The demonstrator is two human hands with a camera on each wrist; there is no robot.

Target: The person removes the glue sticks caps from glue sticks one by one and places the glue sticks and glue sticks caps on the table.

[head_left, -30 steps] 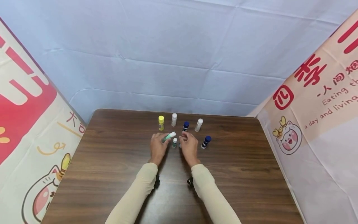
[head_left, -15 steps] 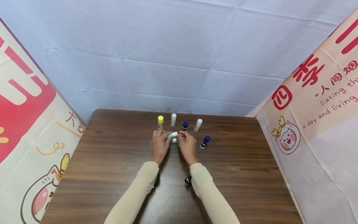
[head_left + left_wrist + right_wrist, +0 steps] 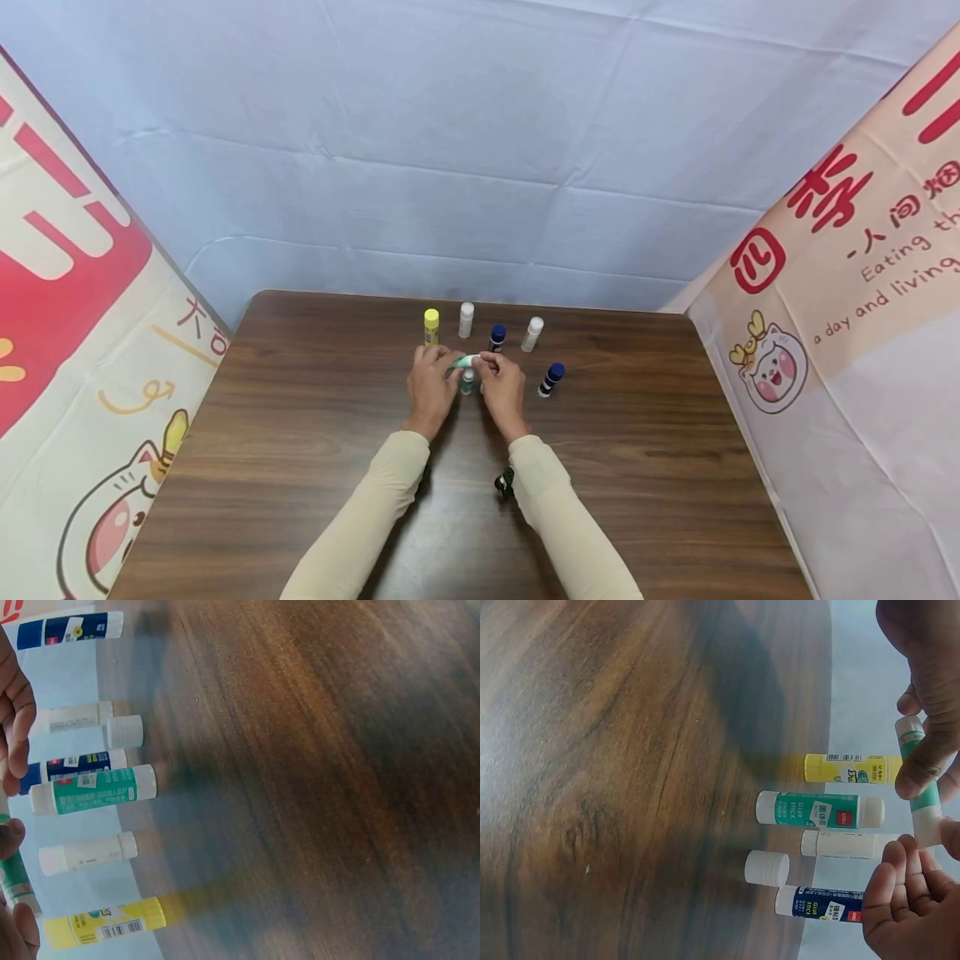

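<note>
My left hand (image 3: 432, 390) grips a green glue stick (image 3: 925, 796) by its body, tilted nearly level above the table. At its white end (image 3: 928, 827), the fingertips of my right hand (image 3: 503, 393) pinch it. Below the held stick stands a second green glue stick (image 3: 467, 382) with a white top. A small white cap (image 3: 766, 868) sits on the table beside it; in the head view my right hand hides this cap.
Behind the hands stand a yellow glue stick (image 3: 431, 323), two white ones (image 3: 467, 320) and a dark blue one (image 3: 497, 337). Another dark blue glue stick (image 3: 551, 380) stands to the right. Printed cloth walls surround the brown wooden table (image 3: 637, 467).
The held glue stick has tipped closer to level and shifted slightly right. My right hand has come up from near the table to the stick's white end and now pinches it.
</note>
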